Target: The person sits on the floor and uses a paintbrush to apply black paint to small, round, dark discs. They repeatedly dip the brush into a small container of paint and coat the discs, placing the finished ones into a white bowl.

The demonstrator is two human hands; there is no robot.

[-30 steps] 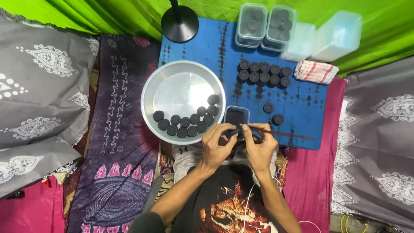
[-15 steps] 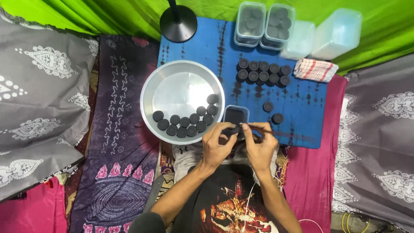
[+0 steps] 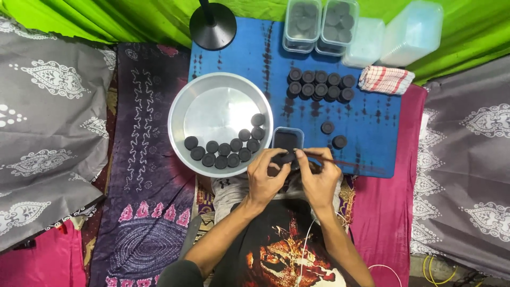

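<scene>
My left hand point(image 3: 266, 175) and my right hand point(image 3: 317, 179) meet just below a small black-filled tub point(image 3: 287, 139) on the blue board point(image 3: 255, 58). Between the fingertips of both sits a small black round cap point(image 3: 285, 158). My right hand also pinches a thin brown stick point(image 3: 340, 161) that points right. A round metal pan point(image 3: 212, 106) to the left holds several black caps point(image 3: 228, 149) along its near rim.
More black caps stand in two rows point(image 3: 320, 85) on the board, with two loose ones point(image 3: 333, 134) nearer me. Clear lidded tubs point(image 3: 321, 24), two frosted containers point(image 3: 393, 34), a checked cloth point(image 3: 385, 79) and a black lamp base point(image 3: 213, 25) line the far edge.
</scene>
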